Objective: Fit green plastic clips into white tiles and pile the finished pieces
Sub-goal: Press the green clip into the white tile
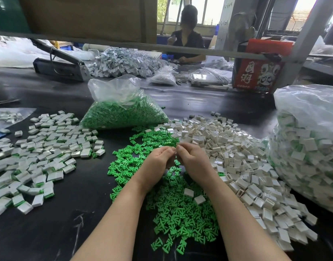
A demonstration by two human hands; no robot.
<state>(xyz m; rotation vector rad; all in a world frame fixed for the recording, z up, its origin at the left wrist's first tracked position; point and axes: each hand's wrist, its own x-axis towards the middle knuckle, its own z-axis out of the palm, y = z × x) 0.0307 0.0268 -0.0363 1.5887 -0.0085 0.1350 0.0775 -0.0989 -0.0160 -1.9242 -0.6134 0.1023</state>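
Both hands are brought together over the loose green clips point(173, 210), fingertips nearly touching. The left hand point(158, 161) and right hand point(192, 161) are curled inward like something small is being pinched between them, but what's actually held can't be made out. White tiles point(237, 157) are heaped just to the right, finished pieces point(41, 147) spread to the left, probably so each stays within easy reach. A bag of clips point(122, 110) is parked behind.
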